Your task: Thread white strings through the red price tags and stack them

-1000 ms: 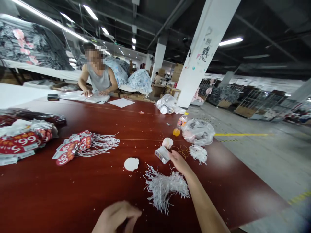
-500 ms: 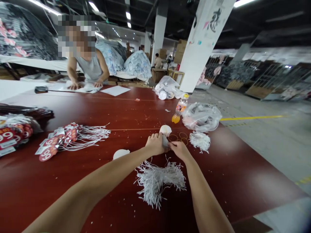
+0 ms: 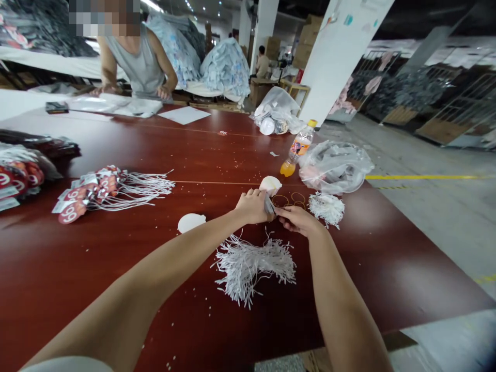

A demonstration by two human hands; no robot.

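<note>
Both hands are brought together over the dark red table (image 3: 116, 258): the left hand (image 3: 253, 206) is closed around a small grey stack of tags (image 3: 268, 205), and the right hand (image 3: 296, 219) is pinched onto the stack's lower edge from 4 o'clock. A loose heap of white strings (image 3: 253, 263) is spread just below the hands, at 6 o'clock. Rubber bands (image 3: 290, 199) and a pale round disc (image 3: 270, 185) are seen at 12 o'clock, a smaller string bundle (image 3: 327, 207) at 3 o'clock. Farther off, an orange drink bottle (image 3: 296, 154) and a clear plastic bag (image 3: 335, 166) are placed at 1 o'clock, and red price tags with strings (image 3: 101, 188) at 9 o'clock. A person (image 3: 135, 59) is bent over the far end.
</note>
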